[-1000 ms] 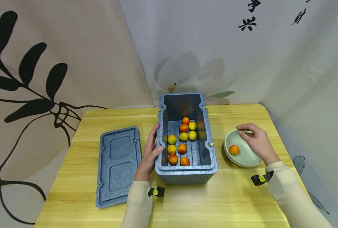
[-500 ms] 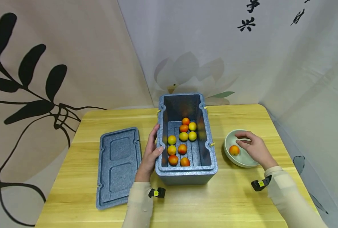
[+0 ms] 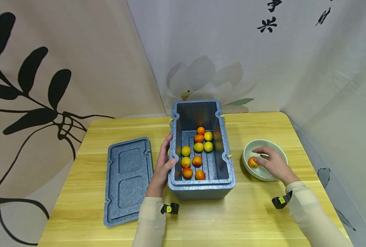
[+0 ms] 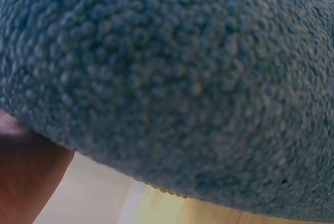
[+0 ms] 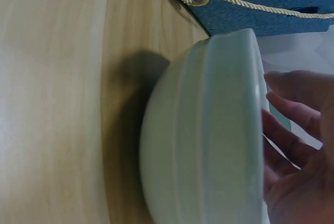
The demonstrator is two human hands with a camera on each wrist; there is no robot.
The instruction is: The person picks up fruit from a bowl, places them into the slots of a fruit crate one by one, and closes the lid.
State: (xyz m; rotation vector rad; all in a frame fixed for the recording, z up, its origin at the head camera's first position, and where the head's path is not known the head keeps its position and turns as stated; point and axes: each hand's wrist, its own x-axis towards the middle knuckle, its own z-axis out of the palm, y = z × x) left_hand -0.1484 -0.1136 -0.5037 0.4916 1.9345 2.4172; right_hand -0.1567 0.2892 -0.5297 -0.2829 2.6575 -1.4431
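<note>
A blue-grey foam box point(image 3: 201, 190) stands lidless mid-table with several small red-orange and yellow round fruits point(image 3: 198, 147) on its floor. My left hand point(image 3: 161, 168) holds its left wall, thumb over the rim and fingers along the outside. To the right is a pale green bowl point(image 3: 263, 175) with one orange fruit point(image 3: 252, 162) inside. My right hand point(image 3: 274, 164) reaches into the bowl, its thumb at the fruit and its fingers spread above. Whether they touch is too small to tell. In the right wrist view, the bowl's wall hides the fruit and fingertips.
The box's lid point(image 3: 128, 181) lies flat on the wooden table point(image 3: 201, 223), left of the box. Yellow cord point(image 5: 250, 3) runs along the box's side. Printed curtains point(image 3: 109, 51) hang behind the table.
My right hand has lowered into the bowl and come toward the orange fruit, its thumb now partly in front of it. My left hand and the box have stayed put.
</note>
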